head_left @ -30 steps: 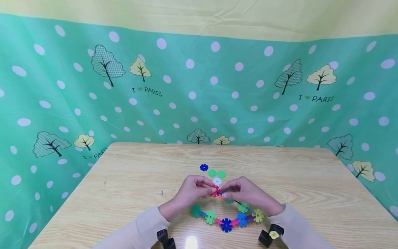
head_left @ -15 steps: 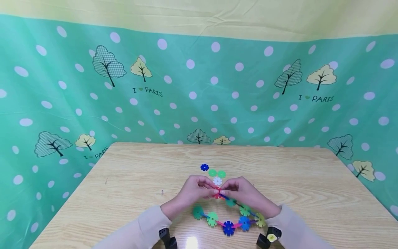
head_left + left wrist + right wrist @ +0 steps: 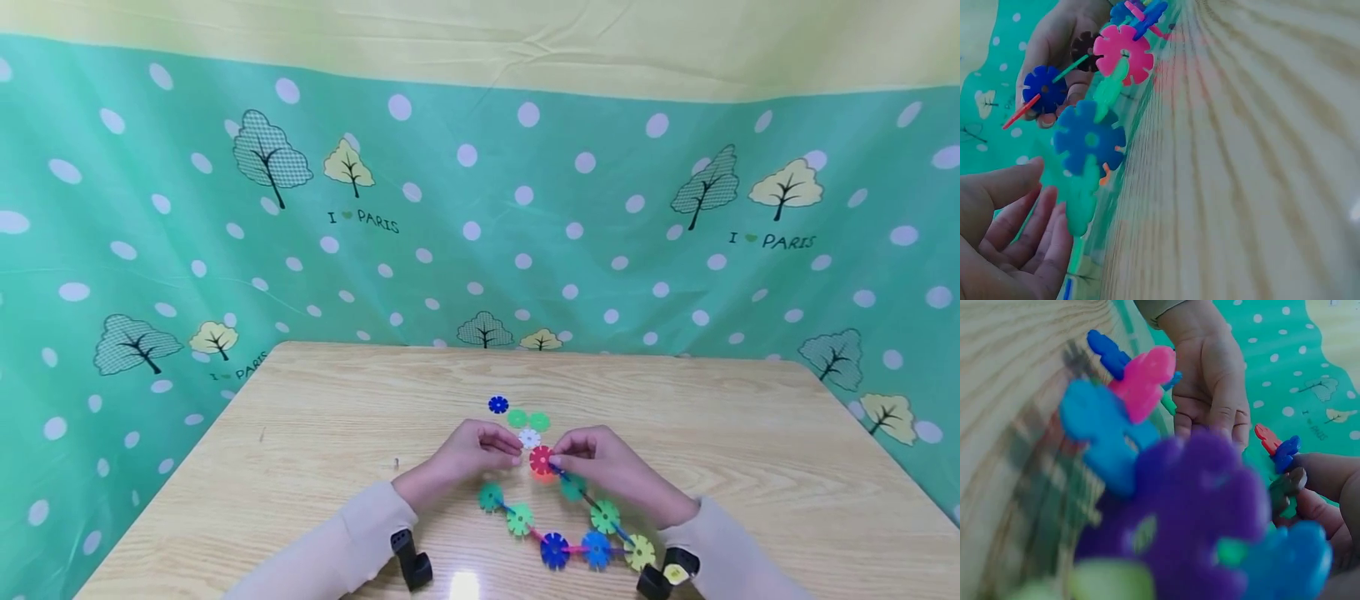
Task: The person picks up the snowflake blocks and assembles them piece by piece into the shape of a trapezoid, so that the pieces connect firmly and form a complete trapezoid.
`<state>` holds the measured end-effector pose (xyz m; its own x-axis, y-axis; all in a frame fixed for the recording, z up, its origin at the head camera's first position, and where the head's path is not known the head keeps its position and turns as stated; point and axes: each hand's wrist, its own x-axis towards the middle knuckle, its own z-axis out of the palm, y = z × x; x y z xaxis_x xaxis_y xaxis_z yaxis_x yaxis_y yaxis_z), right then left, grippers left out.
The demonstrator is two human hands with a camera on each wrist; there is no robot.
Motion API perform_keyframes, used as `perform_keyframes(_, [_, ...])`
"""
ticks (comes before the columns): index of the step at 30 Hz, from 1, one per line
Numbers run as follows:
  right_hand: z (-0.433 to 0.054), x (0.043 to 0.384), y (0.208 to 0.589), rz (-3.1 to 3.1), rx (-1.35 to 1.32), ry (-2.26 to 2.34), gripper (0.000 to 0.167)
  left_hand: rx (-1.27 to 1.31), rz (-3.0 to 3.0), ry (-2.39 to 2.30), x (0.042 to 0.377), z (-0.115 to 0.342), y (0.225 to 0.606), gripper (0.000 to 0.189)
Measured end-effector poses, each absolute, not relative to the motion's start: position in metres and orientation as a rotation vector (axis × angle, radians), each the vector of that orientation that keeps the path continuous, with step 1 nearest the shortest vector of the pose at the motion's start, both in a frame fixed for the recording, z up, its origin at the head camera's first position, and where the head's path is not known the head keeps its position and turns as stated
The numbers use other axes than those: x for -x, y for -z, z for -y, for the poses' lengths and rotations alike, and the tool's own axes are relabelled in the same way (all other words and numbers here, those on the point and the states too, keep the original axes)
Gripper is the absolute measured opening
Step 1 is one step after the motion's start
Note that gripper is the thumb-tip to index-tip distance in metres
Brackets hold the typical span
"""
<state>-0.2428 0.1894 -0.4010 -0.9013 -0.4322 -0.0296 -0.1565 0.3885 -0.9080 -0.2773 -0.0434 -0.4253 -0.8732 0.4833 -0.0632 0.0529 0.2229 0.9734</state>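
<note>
Interlocking snowflake discs form a looped chain above the table. My right hand (image 3: 611, 467) pinches it near one end, at a dark blue disc (image 3: 1046, 89) that joins a red end disc (image 3: 541, 459). The chain's other end is a teal disc (image 3: 491, 497), free below my left hand (image 3: 476, 450). That left hand is apart from the red disc, its fingers relaxed, holding nothing. Along the chain a green disc (image 3: 520, 518), a navy disc (image 3: 555, 551) and a yellow disc (image 3: 640, 552) show. In the right wrist view a purple disc (image 3: 1210, 487) fills the foreground.
Loose discs lie beyond the hands on the wooden table (image 3: 337, 408): a white disc (image 3: 529, 438), two light green discs, one of them a green disc (image 3: 539, 422), and a dark blue disc (image 3: 498, 404). Behind hangs a dotted green curtain (image 3: 420, 275).
My left hand has let go of the red disc and drawn a little left. The right hand and chain have shifted slightly right, with the red disc now attached at the chain's end.
</note>
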Motion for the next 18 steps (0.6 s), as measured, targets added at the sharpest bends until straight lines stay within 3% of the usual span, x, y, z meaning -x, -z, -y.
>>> perform_keyframes(18, [-0.205, 0.239, 0.404, -2.413, 0.401, 1.613, 0.020, -0.698, -2.275, -1.466, 0.285, 0.017, 0.436, 0.025])
